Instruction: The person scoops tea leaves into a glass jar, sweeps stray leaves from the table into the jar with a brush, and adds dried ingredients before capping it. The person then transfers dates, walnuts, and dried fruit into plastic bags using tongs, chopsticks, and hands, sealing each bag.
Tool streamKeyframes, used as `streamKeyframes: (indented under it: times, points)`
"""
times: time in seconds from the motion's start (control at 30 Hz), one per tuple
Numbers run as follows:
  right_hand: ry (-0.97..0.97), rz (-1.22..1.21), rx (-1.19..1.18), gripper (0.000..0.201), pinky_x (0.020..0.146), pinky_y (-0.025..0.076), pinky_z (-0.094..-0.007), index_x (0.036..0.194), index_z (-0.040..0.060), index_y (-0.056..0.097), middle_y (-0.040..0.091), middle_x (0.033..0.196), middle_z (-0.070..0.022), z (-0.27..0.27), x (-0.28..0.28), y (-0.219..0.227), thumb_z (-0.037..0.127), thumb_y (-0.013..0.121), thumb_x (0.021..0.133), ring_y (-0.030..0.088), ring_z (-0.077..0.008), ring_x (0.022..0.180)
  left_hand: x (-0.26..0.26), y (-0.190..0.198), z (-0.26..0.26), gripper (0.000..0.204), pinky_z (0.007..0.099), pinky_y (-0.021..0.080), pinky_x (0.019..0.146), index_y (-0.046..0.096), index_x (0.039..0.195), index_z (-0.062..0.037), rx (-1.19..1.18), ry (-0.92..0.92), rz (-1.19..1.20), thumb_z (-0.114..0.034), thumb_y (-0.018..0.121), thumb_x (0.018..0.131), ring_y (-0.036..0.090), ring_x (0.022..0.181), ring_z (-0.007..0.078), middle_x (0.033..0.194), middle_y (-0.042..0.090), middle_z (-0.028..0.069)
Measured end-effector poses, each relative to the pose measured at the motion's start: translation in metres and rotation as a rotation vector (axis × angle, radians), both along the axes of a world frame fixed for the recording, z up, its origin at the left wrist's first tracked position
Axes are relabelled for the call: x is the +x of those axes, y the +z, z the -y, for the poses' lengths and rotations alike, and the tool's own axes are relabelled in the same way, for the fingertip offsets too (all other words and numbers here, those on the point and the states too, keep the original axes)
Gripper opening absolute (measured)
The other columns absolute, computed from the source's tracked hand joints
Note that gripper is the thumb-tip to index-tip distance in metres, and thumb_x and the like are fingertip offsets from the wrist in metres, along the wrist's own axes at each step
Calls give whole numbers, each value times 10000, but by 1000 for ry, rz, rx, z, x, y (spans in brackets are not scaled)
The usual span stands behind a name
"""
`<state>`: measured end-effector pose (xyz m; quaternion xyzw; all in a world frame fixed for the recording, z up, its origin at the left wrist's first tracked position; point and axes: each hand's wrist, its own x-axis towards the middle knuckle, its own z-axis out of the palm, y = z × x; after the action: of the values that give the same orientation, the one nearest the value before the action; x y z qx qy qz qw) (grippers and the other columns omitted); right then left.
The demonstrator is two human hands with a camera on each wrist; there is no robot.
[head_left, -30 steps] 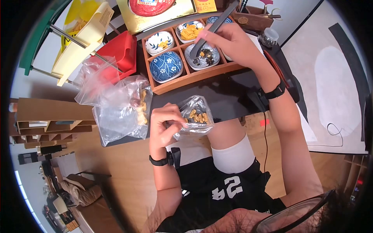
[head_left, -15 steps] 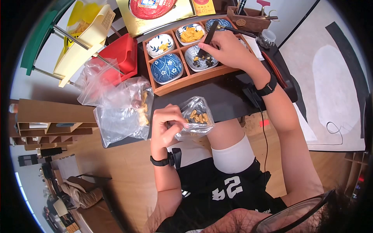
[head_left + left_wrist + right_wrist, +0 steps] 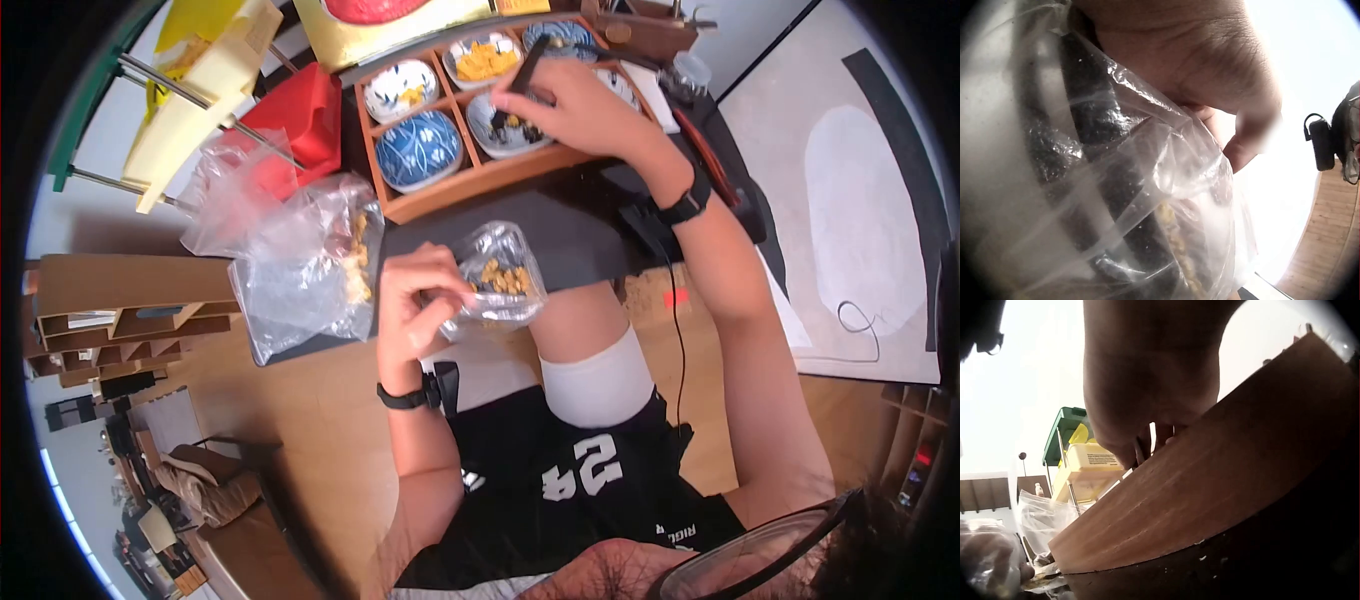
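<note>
Left hand (image 3: pixel 425 295) was curled, its fingers pinching a clear plastic bag (image 3: pixel 500 308) near the table (image 3: pixel 590 235) edge. Bag: crumpled, glossy, with knobbly golden-brown pieces (image 3: pixel 503 277) visible inside. Right hand (image 3: pixel 575 105) gripped slanted black tongs (image 3: pixel 530 70) over a pale patterned bowl (image 3: pixel 480 118) containing dark and yellow bits (image 3: pixel 515 124), in the wooden tray (image 3: pixel 470 189).

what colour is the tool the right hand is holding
The tool looks black; the head view shows it best.
</note>
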<state>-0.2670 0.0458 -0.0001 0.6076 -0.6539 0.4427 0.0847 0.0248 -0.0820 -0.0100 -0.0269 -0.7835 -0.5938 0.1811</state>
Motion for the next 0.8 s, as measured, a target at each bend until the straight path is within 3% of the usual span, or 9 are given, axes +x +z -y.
streamKeyframes:
  times: [0.13,0.2,0.23,0.3,0.4,0.43,0.8]
  points:
    - [-106,7,121,357,520,297,-348,1026,18,745,473,589,-50,-6,11,14,370,713,978,407,-141,545,0,-2,0,193,318,339,621,732,711,-5,-12,-13,-16,-53,595,584,477,605,183,645,629,73]
    - [-68,249,219,234,637,492,-273,972,-31,724,695,795,-25,-12,27,45,191,659,1008,606,-82,718,0,-3,0,196,309,346,608,734,715,-2,-10,-9,-28,-39,591,586,480,615,177,648,635,66]
    - [-67,240,210,234,637,492,-273,972,-31,724,695,795,-25,-10,22,42,191,659,1008,606,-82,718,1,-2,0,199,304,351,599,736,717,-1,-5,-7,-2,-30,588,587,485,625,172,648,641,65]
    - [-258,4,220,363,526,322,-345,974,9,732,489,587,-51,-11,10,25,372,712,979,421,-140,541,2,-1,1,202,299,357,591,738,719,1,-5,-6,17,-21,586,588,491,635,168,649,646,64]
    - [-280,22,105,366,537,357,-339,941,1,717,517,593,-54,-13,8,28,364,709,979,443,-145,543,1,-2,1,211,291,369,578,742,725,3,-11,-10,5,-10,582,588,500,652,161,651,651,63]
    - [-249,40,29,450,532,405,-378,792,-38,677,594,604,-131,-13,10,30,371,678,981,533,-242,526,1,-1,1,214,291,372,580,743,727,3,-3,-8,8,-7,581,588,502,652,160,655,656,64]
    - [-231,87,221,405,545,432,-392,811,-67,679,600,618,-162,-15,13,33,307,680,965,545,-267,535,2,-2,1,222,287,387,575,745,726,2,-3,-1,6,-2,572,587,509,654,157,668,671,65]
